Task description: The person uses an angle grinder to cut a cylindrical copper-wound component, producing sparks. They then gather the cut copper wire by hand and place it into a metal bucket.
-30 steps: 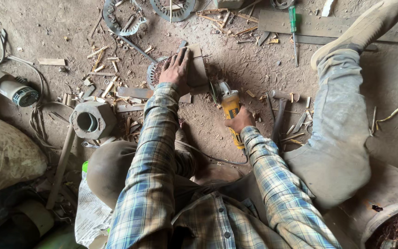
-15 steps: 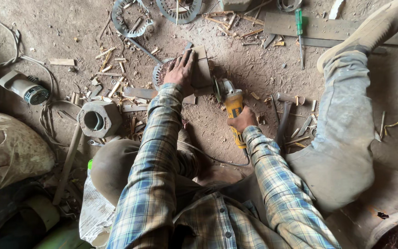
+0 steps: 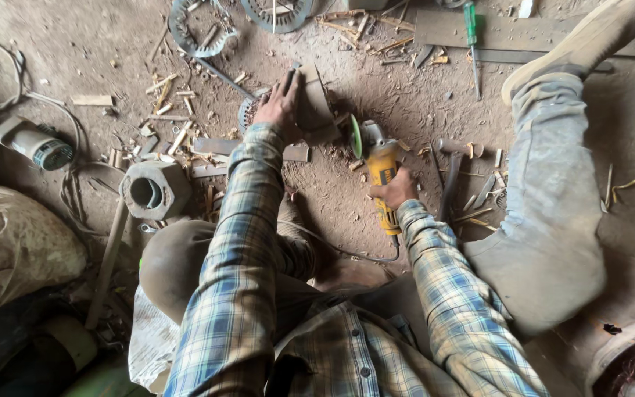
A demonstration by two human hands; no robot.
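Head view looks straight down on our hands at work on a dirt floor (image 3: 406,95) littered with wood chips and metal scraps; our left hand (image 3: 279,104) lies flat with fingers spread, pressing on a brown block (image 3: 313,103) that rests on the floor just ahead of our knees; our right hand (image 3: 395,190) is wrapped closed around the body of a yellow angle grinder (image 3: 381,170), its greenish disc (image 3: 356,137) standing on edge just beside the right side of the block, whether touching it we cannot tell; a dark cable (image 3: 347,254) runs from the grinder's rear back toward our lap; both sleeves are plaid; our right leg in grey trousers (image 3: 553,213) stretches up the right side, shoe near a green-handled screwdriver (image 3: 472,37); to the left stand a hexagonal metal part with a round bore (image 3: 154,190) and, farther out, a second power tool (image 3: 34,143) with its cord; two toothed metal rings (image 3: 200,26) lie at the top.
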